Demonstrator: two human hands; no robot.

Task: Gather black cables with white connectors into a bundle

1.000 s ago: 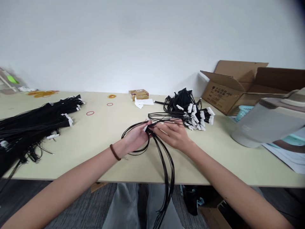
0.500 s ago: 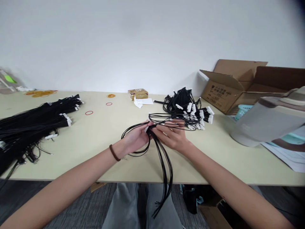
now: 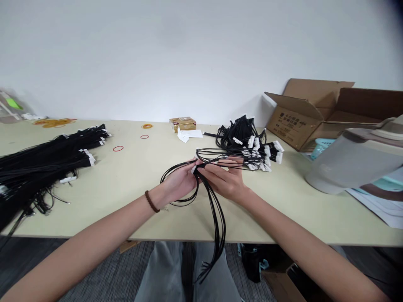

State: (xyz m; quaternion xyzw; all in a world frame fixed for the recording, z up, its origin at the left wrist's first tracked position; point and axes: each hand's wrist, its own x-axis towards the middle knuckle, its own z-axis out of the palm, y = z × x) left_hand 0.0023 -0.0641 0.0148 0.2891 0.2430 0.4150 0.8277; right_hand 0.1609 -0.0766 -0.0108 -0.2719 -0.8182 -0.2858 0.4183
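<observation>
Between my hands, above the table, is a wire harness (image 3: 217, 218) of thin black wires with white connectors. My left hand (image 3: 181, 182) is closed on it near a white connector (image 3: 194, 169), with a loop of wires curving around the hand. The fingers of my right hand (image 3: 226, 178) pinch the bundle just to the right of that connector. More wires run across the back of my right fingers toward the right. Loose wire ends hang past the table's front edge, over my lap. Exactly how the fingertips meet is partly hidden.
A large pile of black wire harnesses (image 3: 47, 159) lies left. Coiled harnesses (image 3: 241, 130) sit behind my right hand. Red rubber bands (image 3: 118, 148), a small gold box (image 3: 182, 123), an open cardboard box (image 3: 292, 121) and a grey tumbler (image 3: 349, 159) are also on the table (image 3: 126, 218).
The hanging wire ends have swung slightly to the left. My right fingers have shifted a little left along the bundle; my left hand has stayed in place.
</observation>
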